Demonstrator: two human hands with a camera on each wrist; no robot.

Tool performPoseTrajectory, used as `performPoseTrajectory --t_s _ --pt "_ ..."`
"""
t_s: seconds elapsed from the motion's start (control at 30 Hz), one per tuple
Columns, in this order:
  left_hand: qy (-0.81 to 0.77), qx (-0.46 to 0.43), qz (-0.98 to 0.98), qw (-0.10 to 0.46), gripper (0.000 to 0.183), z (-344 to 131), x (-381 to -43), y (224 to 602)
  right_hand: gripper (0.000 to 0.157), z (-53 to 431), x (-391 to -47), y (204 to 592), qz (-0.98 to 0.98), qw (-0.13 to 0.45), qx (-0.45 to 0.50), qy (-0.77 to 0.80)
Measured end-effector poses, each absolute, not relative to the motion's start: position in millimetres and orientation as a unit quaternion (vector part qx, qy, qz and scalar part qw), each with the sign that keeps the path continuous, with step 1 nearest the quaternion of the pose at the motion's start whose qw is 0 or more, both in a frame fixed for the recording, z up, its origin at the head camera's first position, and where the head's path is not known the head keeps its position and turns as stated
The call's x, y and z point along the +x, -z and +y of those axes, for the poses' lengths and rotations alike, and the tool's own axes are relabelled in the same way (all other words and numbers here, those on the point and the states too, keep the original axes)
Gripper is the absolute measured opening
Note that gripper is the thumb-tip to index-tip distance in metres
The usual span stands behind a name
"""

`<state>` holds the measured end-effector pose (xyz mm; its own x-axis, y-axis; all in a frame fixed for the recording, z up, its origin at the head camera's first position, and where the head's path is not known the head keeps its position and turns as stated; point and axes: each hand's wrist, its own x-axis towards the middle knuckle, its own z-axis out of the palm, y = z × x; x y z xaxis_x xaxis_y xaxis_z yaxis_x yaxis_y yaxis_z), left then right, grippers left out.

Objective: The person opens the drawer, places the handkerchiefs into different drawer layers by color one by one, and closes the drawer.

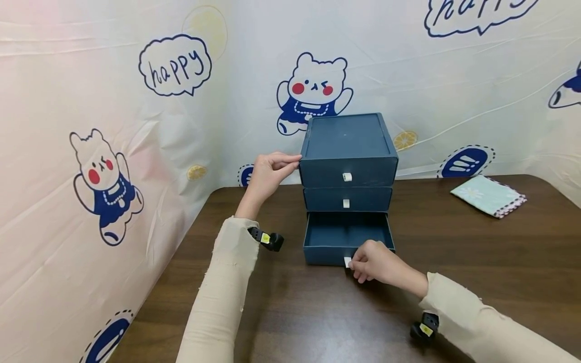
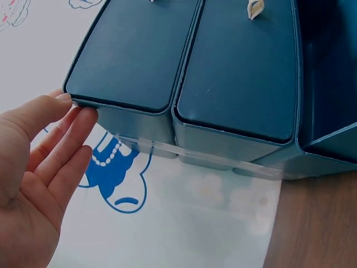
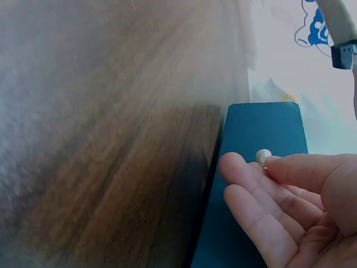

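A dark blue cabinet [image 1: 347,137] of three stacked drawers stands on the table. Its bottom drawer [image 1: 324,255] is pulled out, showing a bare interior; the two drawers above are closed. With nearly straight fingers, my left hand [image 1: 269,175] touches the cabinet's upper left front corner, thumb toward the front and the other fingers at the side in the left wrist view. Between thumb and fingers, my right hand [image 1: 376,263] pinches the small white pull tab [image 1: 348,262] on the bottom drawer's front. The right wrist view shows that tab [image 3: 263,156] at the fingertips.
A folded pale green cloth [image 1: 487,195] with a checked edge lies at the back right of the brown wooden table [image 1: 458,252]. White pull tabs mark the middle drawer [image 1: 317,199] and top drawer [image 1: 322,174]. A printed white curtain [image 1: 245,91] hangs behind and to the left.
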<state>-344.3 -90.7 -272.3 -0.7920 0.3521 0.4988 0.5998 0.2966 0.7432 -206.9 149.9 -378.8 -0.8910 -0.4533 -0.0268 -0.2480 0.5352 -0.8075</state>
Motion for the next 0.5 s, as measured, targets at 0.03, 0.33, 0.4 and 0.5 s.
performPoseTrajectory --t_s 0.03,0.33,0.4,0.5 --pt "0.512 -0.299 -0.796 0.121 0.020 -91 -344 272 0.014 149 -205 379 0.869 0.117 -0.204 0.437" --pt "0.513 -0.297 -0.797 0.118 0.021 -91 -344 273 0.017 148 -190 378 0.876 0.125 -0.200 0.420" --pt "0.512 -0.296 -0.797 0.118 0.021 -90 -344 273 0.017 149 -187 376 0.876 0.128 -0.198 0.421" --pt "0.513 -0.296 -0.797 0.121 0.021 -91 -344 274 0.018 149 -183 374 0.875 0.134 -0.194 0.423"
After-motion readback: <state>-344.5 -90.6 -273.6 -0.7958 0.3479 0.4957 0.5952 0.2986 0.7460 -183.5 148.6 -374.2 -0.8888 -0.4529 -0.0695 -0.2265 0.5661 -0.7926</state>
